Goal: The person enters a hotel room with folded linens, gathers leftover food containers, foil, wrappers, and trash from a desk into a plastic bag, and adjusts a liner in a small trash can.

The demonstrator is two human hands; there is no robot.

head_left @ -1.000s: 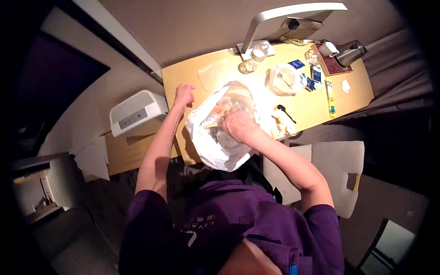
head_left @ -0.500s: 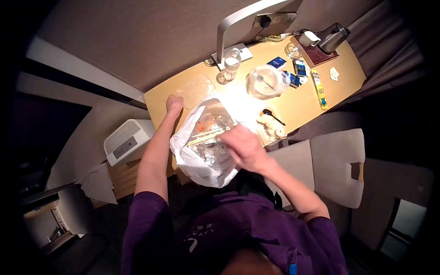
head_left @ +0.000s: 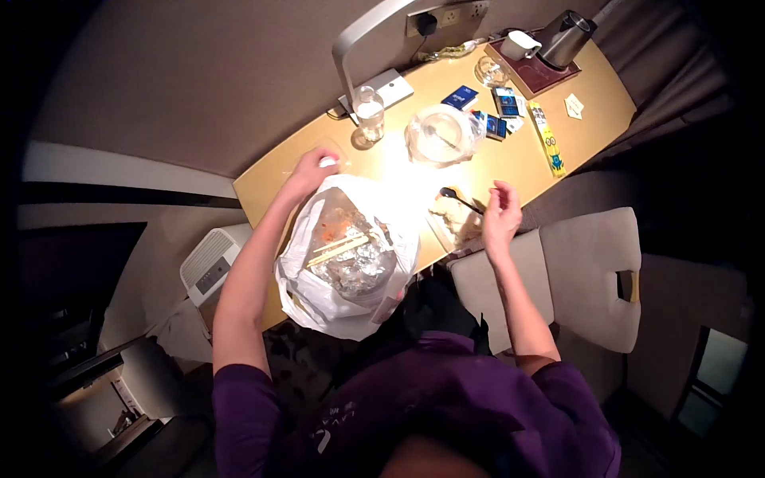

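1. The white plastic bag [head_left: 319, 309] sits wide-mouthed at the near edge of the bench [head_left: 594, 135], in front of the person. Its rim is uneven and thin; a bag like this handles best with the mouth kept spread and the weight fully over the wood.

2. Inside lie crumpled clear plastic packaging [head_left: 362, 271] and, across it, pale wooden chopsticks [head_left: 339, 248]. Their tips could pierce the film, so pressing down on them is best avoided.

3. The left hand [head_left: 311, 171] is just beside the bag's far rim. Its fingers are bent near a small whitish patch; I cannot tell whether they hold anything. A light pinch would suit thin plastic there.

4. The right hand [head_left: 502, 217] is beside the bench's near edge, its fingers loosely curled with gaps between them and nothing visible in them.

5. Nearest to it are a black plastic spoon [head_left: 449, 193] and a pale crumpled heap [head_left: 454, 219]. Gathering from underneath would judge safer, as loose bits could scatter.

6. Farther back, the round clear tub in filmy wrapping [head_left: 442, 135] and the clear glass bottle [head_left: 369, 115] call for clearance from wrists.
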